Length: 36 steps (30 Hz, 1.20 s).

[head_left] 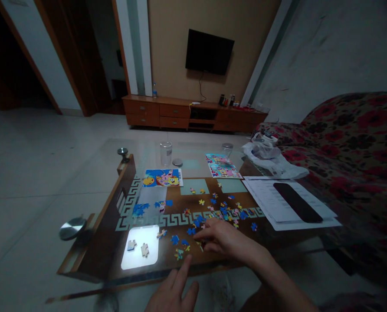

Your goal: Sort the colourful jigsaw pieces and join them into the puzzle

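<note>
My right hand [221, 236] reaches over loose jigsaw puzzle pieces [224, 210] on the glass coffee table. Its index finger stretches left and its thumb is apart, with a few pieces showing under and beside the fingertips. No piece is visibly gripped. At the near edge, my left hand [174, 290] has its fingers apart, the index pointing toward a greenish piece [178, 254]. Blue pieces [175, 239] lie just beyond. A partly joined blue puzzle section [140, 209] sits at the left, below a cartoon reference picture [162, 178]. Two pieces [144, 250] rest on a bright white patch.
Behind stand a clear jar [166, 154], a round lid [177, 162] and another jar [227, 149]. A second cartoon sheet [224, 166] lies near them. To the right are papers [265, 199], a black phone-like slab [297, 203], a plastic bag [271, 158] and a flowered sofa [359, 125].
</note>
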Each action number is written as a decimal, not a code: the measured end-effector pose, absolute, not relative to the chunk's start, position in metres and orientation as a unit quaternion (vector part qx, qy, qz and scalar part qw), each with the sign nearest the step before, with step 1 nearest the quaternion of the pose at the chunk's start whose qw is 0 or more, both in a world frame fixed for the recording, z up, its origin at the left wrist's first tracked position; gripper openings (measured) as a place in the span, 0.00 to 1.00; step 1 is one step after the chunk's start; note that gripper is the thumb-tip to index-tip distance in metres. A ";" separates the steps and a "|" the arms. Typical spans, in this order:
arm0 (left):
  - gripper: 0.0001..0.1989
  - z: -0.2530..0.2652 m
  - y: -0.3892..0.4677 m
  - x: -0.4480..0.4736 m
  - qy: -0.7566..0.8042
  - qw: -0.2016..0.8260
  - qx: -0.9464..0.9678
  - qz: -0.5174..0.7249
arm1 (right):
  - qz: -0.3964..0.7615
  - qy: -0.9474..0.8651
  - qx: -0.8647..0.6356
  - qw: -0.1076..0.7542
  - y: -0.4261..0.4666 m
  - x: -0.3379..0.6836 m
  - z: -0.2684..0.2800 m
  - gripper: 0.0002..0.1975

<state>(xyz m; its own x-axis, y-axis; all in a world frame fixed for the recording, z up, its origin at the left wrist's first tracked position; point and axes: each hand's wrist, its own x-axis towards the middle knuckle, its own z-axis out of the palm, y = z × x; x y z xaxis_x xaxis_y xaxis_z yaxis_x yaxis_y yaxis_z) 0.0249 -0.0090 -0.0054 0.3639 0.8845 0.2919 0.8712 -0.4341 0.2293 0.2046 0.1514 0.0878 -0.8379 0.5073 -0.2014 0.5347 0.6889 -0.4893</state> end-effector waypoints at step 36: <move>0.18 0.048 0.000 0.021 0.545 0.067 0.836 0.001 | -0.190 0.890 0.401 -0.104 0.193 0.145 0.062 0.10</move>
